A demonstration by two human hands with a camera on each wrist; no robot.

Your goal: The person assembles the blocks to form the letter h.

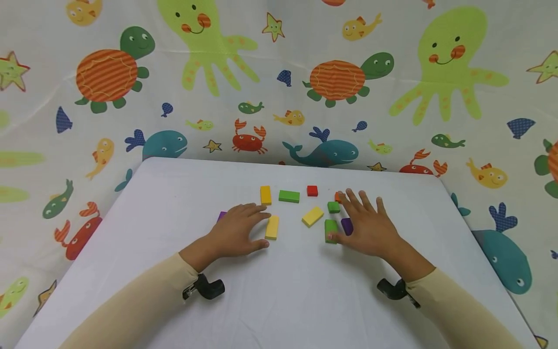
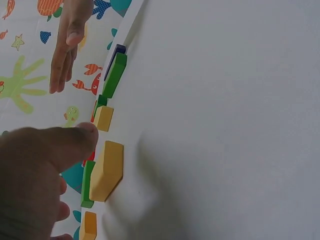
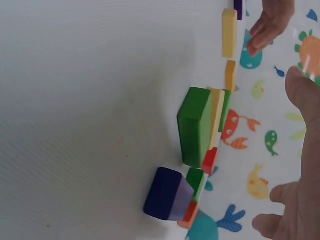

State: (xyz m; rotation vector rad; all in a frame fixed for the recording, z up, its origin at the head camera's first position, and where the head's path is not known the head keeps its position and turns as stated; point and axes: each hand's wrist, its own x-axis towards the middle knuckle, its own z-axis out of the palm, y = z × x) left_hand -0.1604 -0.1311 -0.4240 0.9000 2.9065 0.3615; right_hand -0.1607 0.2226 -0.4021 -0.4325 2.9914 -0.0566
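Observation:
My left hand (image 1: pixel 237 231) hovers palm down with its thumb apart from its fingers, holding nothing. Beside its fingertips lies a light yellow block (image 1: pixel 272 228), and it partly hides a purple block (image 1: pixel 221 216). My right hand (image 1: pixel 369 228) is spread above the right group of blocks, also holding nothing. Its thumb overlaps a green block (image 1: pixel 331 228) in the head view; the right wrist view shows the hand raised apart from that green block (image 3: pixel 195 127). A purple block (image 1: pixel 347 226), a small green block (image 1: pixel 333 207) and a partly hidden orange block (image 1: pixel 337 196) lie near its fingers.
Between the hands lies a tilted yellow block (image 1: pixel 312 216). Farther back are a yellow-orange block (image 1: pixel 265 195), a long green block (image 1: pixel 289 196) and a small red block (image 1: pixel 312 191). The white table (image 1: pixel 279 300) ends against a patterned cloth (image 1: pixel 279 58).

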